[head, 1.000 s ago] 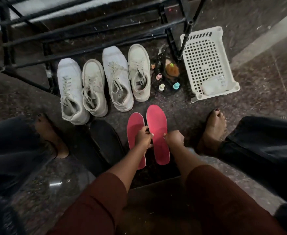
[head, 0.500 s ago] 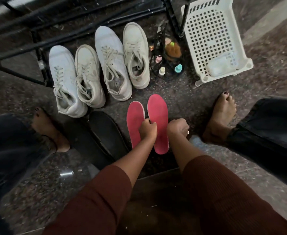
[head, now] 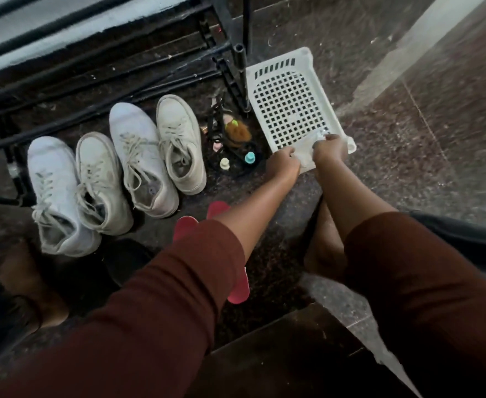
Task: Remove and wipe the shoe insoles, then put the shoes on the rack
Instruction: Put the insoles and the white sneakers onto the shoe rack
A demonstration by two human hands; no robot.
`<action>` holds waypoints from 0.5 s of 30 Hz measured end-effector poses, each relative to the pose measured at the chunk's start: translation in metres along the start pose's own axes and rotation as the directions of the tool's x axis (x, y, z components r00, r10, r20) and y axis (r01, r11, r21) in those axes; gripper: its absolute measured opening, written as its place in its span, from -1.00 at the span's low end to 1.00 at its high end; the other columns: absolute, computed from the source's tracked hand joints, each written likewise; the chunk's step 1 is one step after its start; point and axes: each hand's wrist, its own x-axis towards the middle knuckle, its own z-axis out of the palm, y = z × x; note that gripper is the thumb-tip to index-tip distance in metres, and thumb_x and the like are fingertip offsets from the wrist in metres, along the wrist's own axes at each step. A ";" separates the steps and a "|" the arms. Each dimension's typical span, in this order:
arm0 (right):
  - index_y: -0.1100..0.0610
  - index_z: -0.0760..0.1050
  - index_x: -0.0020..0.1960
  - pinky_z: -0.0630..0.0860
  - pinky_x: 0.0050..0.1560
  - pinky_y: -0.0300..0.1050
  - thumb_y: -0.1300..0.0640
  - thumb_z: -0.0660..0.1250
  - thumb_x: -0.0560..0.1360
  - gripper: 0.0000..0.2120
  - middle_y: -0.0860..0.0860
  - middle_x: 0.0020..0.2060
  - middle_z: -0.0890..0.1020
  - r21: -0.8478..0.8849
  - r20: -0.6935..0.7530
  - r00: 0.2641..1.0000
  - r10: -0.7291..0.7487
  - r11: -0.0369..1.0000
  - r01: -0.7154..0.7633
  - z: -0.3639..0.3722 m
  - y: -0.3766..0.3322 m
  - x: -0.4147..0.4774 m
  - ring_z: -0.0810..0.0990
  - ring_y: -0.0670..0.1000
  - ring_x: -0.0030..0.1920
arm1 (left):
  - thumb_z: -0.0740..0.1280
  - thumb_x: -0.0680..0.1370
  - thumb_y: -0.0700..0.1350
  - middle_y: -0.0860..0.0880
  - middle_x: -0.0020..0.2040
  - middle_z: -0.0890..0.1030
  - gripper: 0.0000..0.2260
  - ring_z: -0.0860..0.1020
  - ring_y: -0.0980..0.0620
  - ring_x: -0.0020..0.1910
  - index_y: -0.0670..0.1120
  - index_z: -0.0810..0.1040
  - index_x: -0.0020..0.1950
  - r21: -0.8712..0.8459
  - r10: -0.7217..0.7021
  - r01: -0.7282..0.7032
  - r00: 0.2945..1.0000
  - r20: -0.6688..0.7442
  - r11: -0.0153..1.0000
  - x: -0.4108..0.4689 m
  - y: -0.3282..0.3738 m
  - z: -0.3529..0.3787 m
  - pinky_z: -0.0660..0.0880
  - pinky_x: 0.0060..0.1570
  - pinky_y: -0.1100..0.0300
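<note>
Several white sneakers stand in a row on the floor in front of the black shoe rack. Two red insoles lie on the floor below them, mostly hidden under my left arm. My left hand and my right hand both grip a white pack of wipes at the near edge of the white plastic basket. Dark insoles lie left of the red ones.
A small black caddy with little bottles and a brown brush stands between the sneakers and the basket. My bare feet rest on the stone floor at both sides. A dark step edge runs along the bottom.
Both hands let go of the red insoles and moved up and right to the basket, where they took hold of the white pack. The view swung right.
</note>
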 end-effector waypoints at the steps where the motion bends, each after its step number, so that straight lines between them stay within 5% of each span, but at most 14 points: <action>1: 0.20 0.42 0.27 0.49 0.05 -0.10 0.27 0.15 0.53 -0.67 0.09 0.04 0.56 -0.030 0.005 1.000 0.011 0.999 -0.011 0.000 -0.005 0.003 0.54 0.11 0.07 | 0.11 0.57 -0.28 -0.11 0.36 0.47 -0.60 0.44 -0.12 0.31 -0.09 0.42 0.40 0.016 0.007 -0.007 1.000 0.014 1.000 0.002 0.003 0.003 0.41 0.28 0.08; 4: 0.26 0.40 0.26 0.44 -0.05 -0.12 0.18 0.07 0.58 -0.69 0.03 -0.22 0.49 -0.292 -0.118 0.993 0.030 0.954 -0.063 -0.004 -0.012 0.006 0.53 0.11 0.07 | 0.12 0.58 -0.27 -0.11 0.38 0.45 -0.60 0.40 -0.11 0.35 -0.10 0.42 0.41 0.055 0.054 -0.055 0.998 0.031 0.997 0.005 0.004 0.009 0.36 0.27 0.16; 8: 0.32 0.42 0.24 0.53 0.01 -0.11 0.19 0.02 0.58 -0.65 0.12 -0.04 0.59 -0.123 -0.228 0.972 0.051 0.989 -0.081 -0.003 0.000 -0.005 0.57 0.14 0.03 | 0.13 0.57 -0.29 -0.12 0.34 0.50 -0.61 0.44 -0.11 0.30 -0.11 0.46 0.37 0.027 0.084 -0.084 0.996 0.016 0.996 -0.002 -0.006 0.011 0.37 0.16 0.21; 12: 0.29 0.46 0.23 0.51 -0.24 -0.36 0.16 0.07 0.58 -0.67 0.01 -0.06 0.51 -0.126 -0.140 0.988 0.061 0.989 -0.078 -0.007 0.040 -0.023 0.56 0.09 0.10 | 0.15 0.59 -0.27 -0.11 0.31 0.53 -0.67 0.47 -0.09 0.27 -0.12 0.49 0.34 0.006 0.042 -0.042 0.998 -0.042 0.999 -0.013 -0.025 0.007 0.38 0.18 0.17; 15: 0.22 0.51 0.20 0.46 0.08 -0.11 0.14 0.15 0.53 -0.68 0.09 0.04 0.59 -0.344 -0.015 1.000 0.009 0.939 -0.014 -0.001 0.067 -0.048 0.54 0.14 0.16 | 0.15 0.58 -0.30 -0.08 0.28 0.55 -0.66 0.48 -0.06 0.26 -0.11 0.51 0.31 -0.018 0.009 -0.010 0.996 -0.084 1.000 -0.028 -0.048 -0.005 0.36 0.19 0.19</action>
